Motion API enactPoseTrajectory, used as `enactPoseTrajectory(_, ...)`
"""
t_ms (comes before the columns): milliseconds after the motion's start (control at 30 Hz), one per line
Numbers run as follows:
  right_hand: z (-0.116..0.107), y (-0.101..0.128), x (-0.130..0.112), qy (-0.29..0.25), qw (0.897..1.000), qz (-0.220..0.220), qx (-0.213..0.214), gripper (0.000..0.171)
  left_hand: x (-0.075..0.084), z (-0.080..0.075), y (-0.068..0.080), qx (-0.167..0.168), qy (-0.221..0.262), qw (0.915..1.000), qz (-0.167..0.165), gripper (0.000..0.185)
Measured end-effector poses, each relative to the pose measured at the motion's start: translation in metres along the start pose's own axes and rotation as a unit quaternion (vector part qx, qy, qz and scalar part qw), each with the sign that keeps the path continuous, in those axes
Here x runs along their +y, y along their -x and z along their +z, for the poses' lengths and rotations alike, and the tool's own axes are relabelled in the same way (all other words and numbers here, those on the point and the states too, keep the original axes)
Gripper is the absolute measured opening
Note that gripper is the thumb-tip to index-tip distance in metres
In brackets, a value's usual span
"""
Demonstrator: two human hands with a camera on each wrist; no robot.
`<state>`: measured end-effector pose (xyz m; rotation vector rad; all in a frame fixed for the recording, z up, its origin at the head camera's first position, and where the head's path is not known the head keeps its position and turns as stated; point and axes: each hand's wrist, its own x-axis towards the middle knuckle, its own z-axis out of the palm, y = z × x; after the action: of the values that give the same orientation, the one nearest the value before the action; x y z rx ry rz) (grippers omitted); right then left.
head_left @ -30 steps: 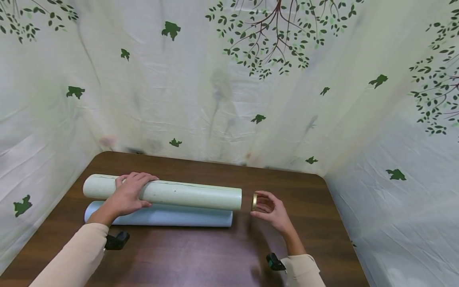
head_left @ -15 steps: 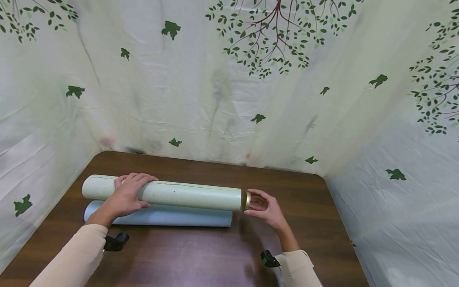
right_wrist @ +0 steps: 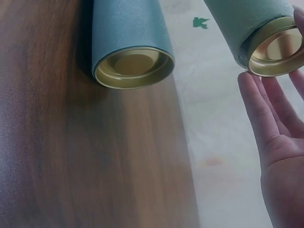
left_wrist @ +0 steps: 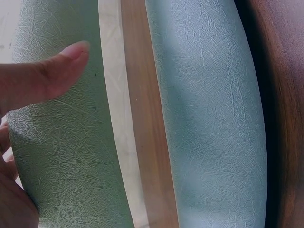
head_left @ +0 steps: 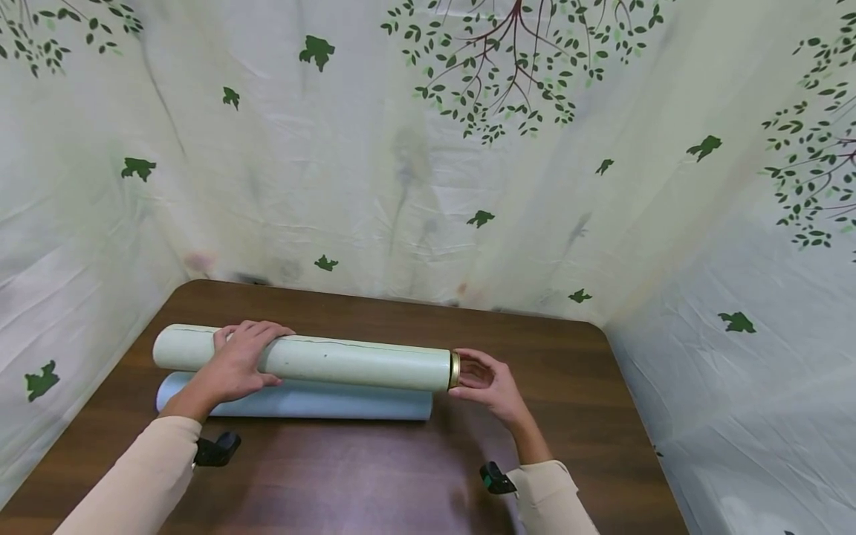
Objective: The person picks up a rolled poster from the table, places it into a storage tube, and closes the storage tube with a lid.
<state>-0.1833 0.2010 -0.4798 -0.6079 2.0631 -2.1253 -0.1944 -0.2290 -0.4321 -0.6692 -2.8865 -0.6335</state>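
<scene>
My left hand (head_left: 242,358) grips a long pale green tube (head_left: 348,362) near its left end and holds it level just above the table. In the left wrist view my thumb (left_wrist: 52,78) lies across the green tube (left_wrist: 61,161). My right hand (head_left: 480,377) holds a gold cap (head_left: 454,370) by its rim against the tube's right end. In the right wrist view my fingertips (right_wrist: 251,88) touch the gold cap (right_wrist: 275,50) where it sits in the tube's mouth. A pale blue tube (head_left: 314,405) lies on the table below it, and its gold-capped end (right_wrist: 134,67) faces the right wrist camera.
The dark brown wooden table (head_left: 374,475) has rounded far corners. Cream cloth printed with green leaves (head_left: 428,186) hangs close behind and along both sides. Black wrist mounts (head_left: 217,449) sit on both cream sleeves.
My right hand moved left and brought the gold cap from a short gap away onto the right end of the green tube. My left hand stayed put.
</scene>
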Motion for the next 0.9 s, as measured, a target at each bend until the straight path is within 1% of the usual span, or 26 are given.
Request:
enactPoseTrajectory(233, 0.0003, -0.0007, 0.0021, -0.011, 1.0, 0.001, -0.002, 0.065, 0.0012, -0.0011, -0.0008, 0.001, 0.004, 1.0, 0.004, 0.07)
enactPoseTrajectory(467, 0.0009, -0.0007, 0.0047, -0.013, 1.0, -0.013, -0.013, 0.064, 0.0018, -0.0014, -0.0006, -0.003, 0.006, 1.0, 0.005, 0.07)
enactPoseTrajectory(733, 0.0057, 0.0018, 0.0037, -0.024, 1.0, 0.019, 0.002, 0.067, 0.0007, -0.0015, 0.0001, -0.012, -0.001, 0.9999, 0.003, 0.071)
enactPoseTrajectory(900, 0.0076, 0.0023, 0.0049, -0.007, 1.0, 0.012, 0.008, 0.066, 0.0012, -0.0054, 0.0013, -0.017, -0.023, 0.9995, 0.012, 0.072)
